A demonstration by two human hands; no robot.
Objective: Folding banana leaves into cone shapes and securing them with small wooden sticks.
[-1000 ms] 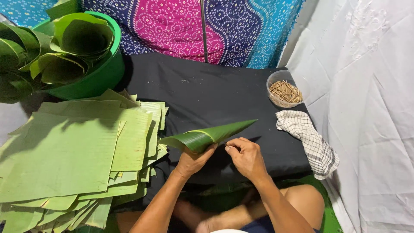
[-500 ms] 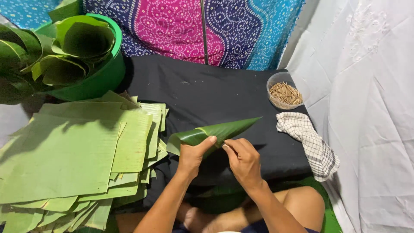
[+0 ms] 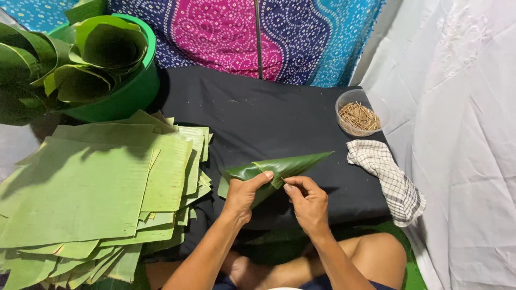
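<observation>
Left hand (image 3: 244,194) grips the wide end of a rolled banana-leaf cone (image 3: 277,167), thumb on top, fingers closed around the overlapped edge. Right hand (image 3: 307,201) is pinched at the seam just beside the left thumb; looks like a thin stick sits between thumb and forefinger, too small to be sure. The cone is held just above the near edge of the desk (image 3: 269,115), over the black cloth, tip pointing toward the right edge and slightly away from the person.

Doing it well, as a judgement: keep the left grip firm so the roll does not spring open, and hold the overlap flat under the thumb. The pin should go through both leaf layers at the seam, at a shallow angle, along the grain rather than across it, or the leaf may split. Don't squeeze the mouth flat.

Around: a stack of cut leaf sheets (image 3: 91,193) fills the left edge of the desk and hangs over it. A green tub (image 3: 126,94) with finished cones stands at the far left corner. A clear cup of small sticks (image 3: 359,114) is near the far right corner, within right-hand reach. A checked cloth (image 3: 389,180) lies along the right edge.
</observation>
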